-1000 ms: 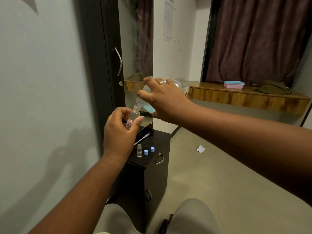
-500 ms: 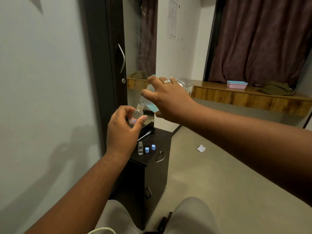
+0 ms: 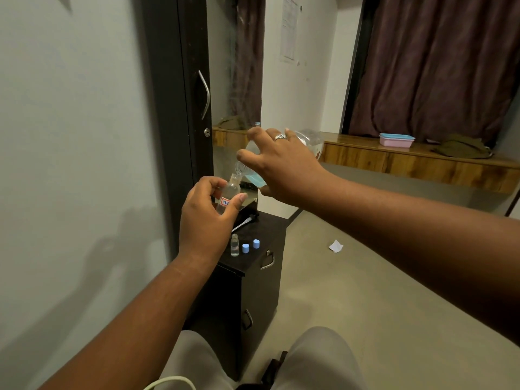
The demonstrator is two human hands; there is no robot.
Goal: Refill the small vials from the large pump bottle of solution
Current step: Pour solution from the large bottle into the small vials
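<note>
My left hand (image 3: 205, 218) grips a small clear vial (image 3: 229, 194) with a red-and-blue label, held upright above the dark cabinet (image 3: 253, 277). My right hand (image 3: 284, 167) holds the large clear bottle (image 3: 309, 139) tipped over on its side. The bottle's open neck sits right at the vial's mouth, and blue solution has pooled near that neck. On the cabinet top stand a second small vial (image 3: 234, 245), uncapped, and two blue caps (image 3: 245, 248) (image 3: 256, 243). The pump head with its tube (image 3: 244, 222) lies behind them.
A tall dark wardrobe door with a metal handle (image 3: 206, 94) stands just left of the hands, with a mirror beside it. A wooden ledge (image 3: 422, 161) at the right carries a pink box (image 3: 396, 139). A scrap of paper (image 3: 335, 246) lies on the floor.
The bottle's neck and the vial's mouth have come together. Both hands stay in about the same place; the view has shifted slightly.
</note>
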